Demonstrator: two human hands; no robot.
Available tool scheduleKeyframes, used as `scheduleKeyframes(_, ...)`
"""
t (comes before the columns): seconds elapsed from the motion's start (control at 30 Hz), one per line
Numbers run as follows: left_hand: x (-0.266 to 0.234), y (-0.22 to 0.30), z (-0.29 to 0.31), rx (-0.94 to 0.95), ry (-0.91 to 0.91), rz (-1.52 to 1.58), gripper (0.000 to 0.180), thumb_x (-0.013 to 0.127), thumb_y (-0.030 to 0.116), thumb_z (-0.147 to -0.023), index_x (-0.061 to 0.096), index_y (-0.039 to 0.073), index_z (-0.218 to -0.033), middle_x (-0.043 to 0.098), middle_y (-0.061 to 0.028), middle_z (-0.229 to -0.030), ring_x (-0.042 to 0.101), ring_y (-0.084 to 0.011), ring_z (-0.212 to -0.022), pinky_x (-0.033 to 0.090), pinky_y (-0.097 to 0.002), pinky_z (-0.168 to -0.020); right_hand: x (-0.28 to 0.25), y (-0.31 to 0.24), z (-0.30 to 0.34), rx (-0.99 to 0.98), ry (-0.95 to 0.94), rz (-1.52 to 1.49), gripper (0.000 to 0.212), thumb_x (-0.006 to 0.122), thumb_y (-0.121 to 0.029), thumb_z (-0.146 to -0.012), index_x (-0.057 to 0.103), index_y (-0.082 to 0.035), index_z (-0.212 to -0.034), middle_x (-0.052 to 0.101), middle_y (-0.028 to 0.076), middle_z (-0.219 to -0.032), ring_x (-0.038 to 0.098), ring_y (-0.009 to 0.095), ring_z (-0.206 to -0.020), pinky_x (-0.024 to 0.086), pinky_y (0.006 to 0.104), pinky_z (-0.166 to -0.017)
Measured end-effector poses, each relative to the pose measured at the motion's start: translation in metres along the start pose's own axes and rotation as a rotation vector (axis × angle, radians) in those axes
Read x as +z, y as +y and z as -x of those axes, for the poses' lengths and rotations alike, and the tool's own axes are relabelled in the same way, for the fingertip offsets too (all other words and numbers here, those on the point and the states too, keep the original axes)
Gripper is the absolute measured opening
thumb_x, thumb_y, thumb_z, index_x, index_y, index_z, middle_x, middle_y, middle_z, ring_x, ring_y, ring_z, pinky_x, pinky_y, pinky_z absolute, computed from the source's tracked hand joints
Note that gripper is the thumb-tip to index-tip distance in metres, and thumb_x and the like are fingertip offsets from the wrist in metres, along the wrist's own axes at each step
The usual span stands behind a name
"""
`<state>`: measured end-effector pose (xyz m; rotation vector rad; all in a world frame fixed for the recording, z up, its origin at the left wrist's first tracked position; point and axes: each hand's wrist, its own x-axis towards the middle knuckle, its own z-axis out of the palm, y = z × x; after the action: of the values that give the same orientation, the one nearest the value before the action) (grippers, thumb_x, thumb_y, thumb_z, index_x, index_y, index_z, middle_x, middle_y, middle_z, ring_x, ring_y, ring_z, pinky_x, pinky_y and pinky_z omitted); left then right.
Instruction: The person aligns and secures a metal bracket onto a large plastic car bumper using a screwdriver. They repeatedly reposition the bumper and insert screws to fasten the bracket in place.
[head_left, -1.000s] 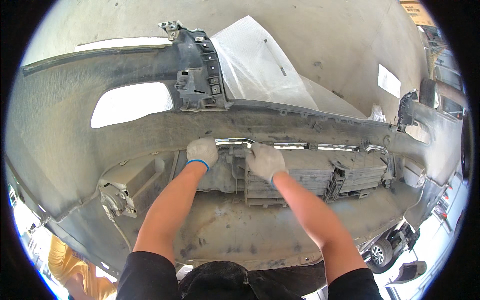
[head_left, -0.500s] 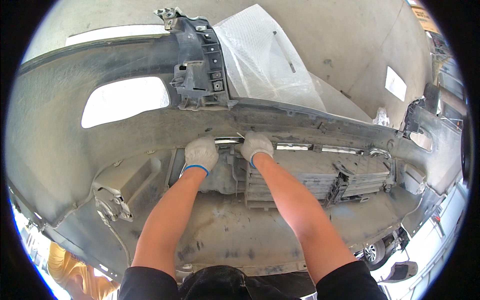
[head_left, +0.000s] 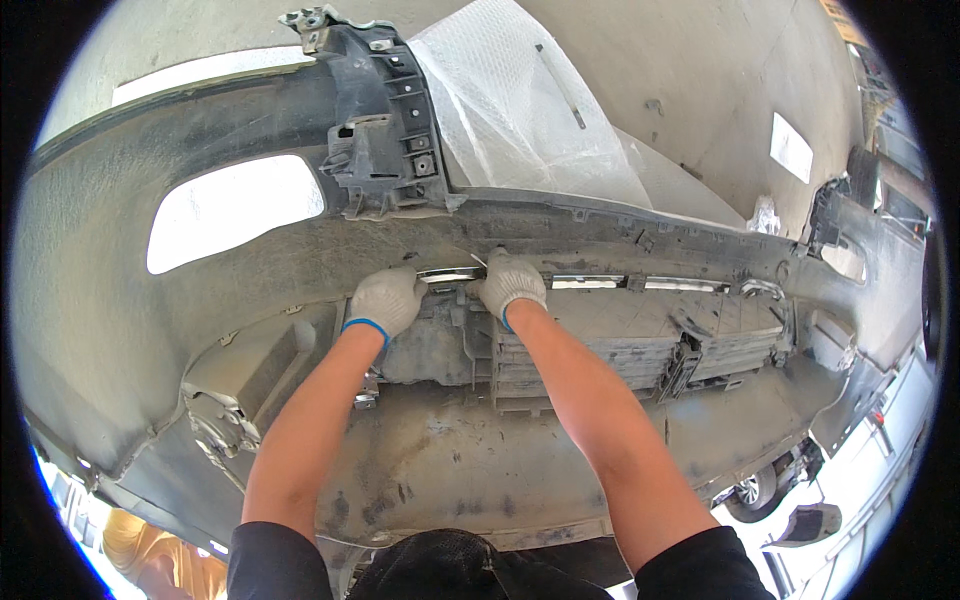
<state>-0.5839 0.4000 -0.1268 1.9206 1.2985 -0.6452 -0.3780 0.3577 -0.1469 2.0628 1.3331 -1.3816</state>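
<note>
Both my hands wear pale knit gloves with blue cuffs and work at the inner side of a large dusty car bumper cover (head_left: 430, 445). A shiny chrome trim strip (head_left: 450, 274) shows between them. My left hand (head_left: 388, 298) is closed at the strip's left end, its fingertips partly hidden. Closed at the other end is my right hand (head_left: 514, 284), with a thin pale stick-like piece (head_left: 478, 260) poking up beside its fingers. What lies inside the right hand is hidden. Just right of it sits a dusty slatted grille shutter (head_left: 600, 350).
A black plastic bracket (head_left: 385, 120) rises at the far left, beside an opening (head_left: 235, 212). Beyond the bumper lies bubble-wrap sheeting (head_left: 530, 110). A boxy housing (head_left: 245, 370) sits left of my arm. A person in yellow (head_left: 165, 555) is at the lower left; a car wheel (head_left: 755, 490) shows lower right.
My left hand has shifted slightly left and uncovered more of the chrome strip. The right hand stays nearly in place. The whole view has shifted a little.
</note>
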Motion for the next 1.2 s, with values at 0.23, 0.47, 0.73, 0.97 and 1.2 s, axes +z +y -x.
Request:
scheduleKeyframes(0.23, -0.023, -0.014, -0.018, 0.154, -0.081, -0.156, 0.027, 0.057, 0.026, -0.094, 0.071, 0.003, -0.099, 0.071, -0.0230, -0.090, 0.069, -0.0431, -0.089, 0.054, -0.0544, -0.083, 0.003, 0.004, -0.003, 0.004, -0.014, -0.022, 0.036, 0.057, -0.015, -0.092, 0.064, 0.002, -0.123, 0.072, 0.025, -0.115, 0.070, 0.039, -0.111, 0.057, 0.0454, -0.094)
scheduleKeyframes(0.47, -0.038, 0.012, -0.020, 0.427, -0.056, -0.298, 0.036, 0.061, 0.011, -0.087, 0.067, 0.014, -0.122, 0.067, -0.0213, -0.118, 0.068, -0.0408, -0.100, 0.056, -0.0507, -0.085, 0.005, 0.007, -0.005, -0.003, 0.020, -0.070, 0.049, 0.072, -0.034, -0.085, 0.065, 0.002, -0.118, 0.072, 0.026, -0.113, 0.069, 0.038, -0.110, 0.056, 0.0459, -0.093)
scheduleKeyframes(0.73, -0.043, 0.019, -0.041, 0.698, -0.240, -0.505, 0.041, 0.062, 0.008, -0.083, 0.068, 0.017, -0.122, 0.062, -0.0170, -0.114, 0.065, -0.0363, -0.107, 0.056, -0.0481, -0.088, 0.012, 0.011, -0.011, -0.020, 0.048, -0.079, 0.060, 0.080, -0.043, -0.081, 0.067, 0.003, -0.117, 0.072, 0.025, -0.112, 0.070, 0.038, -0.108, 0.057, 0.0446, -0.093)
scheduleKeyframes(0.97, -0.041, 0.025, -0.051, 0.799, -0.256, -0.634, 0.031, 0.064, 0.009, -0.081, 0.072, 0.013, -0.111, 0.063, -0.0156, -0.111, 0.065, -0.0364, -0.106, 0.055, -0.0487, -0.088, 0.014, 0.013, -0.010, -0.024, 0.070, -0.094, 0.059, 0.080, -0.042, -0.079, 0.067, 0.002, -0.115, 0.072, 0.025, -0.111, 0.070, 0.038, -0.108, 0.058, 0.0449, -0.091)
scheduleKeyframes(1.2, -0.030, 0.020, -0.053, 0.741, -0.198, -0.509, 0.023, 0.064, 0.010, -0.081, 0.073, 0.008, -0.102, 0.065, -0.0160, -0.109, 0.067, -0.0355, -0.103, 0.055, -0.0483, -0.089, 0.009, 0.012, -0.010, 0.002, 0.014, -0.108, 0.057, 0.079, -0.042, -0.081, 0.068, 0.001, -0.117, 0.072, 0.024, -0.113, 0.070, 0.038, -0.108, 0.058, 0.0442, -0.092)
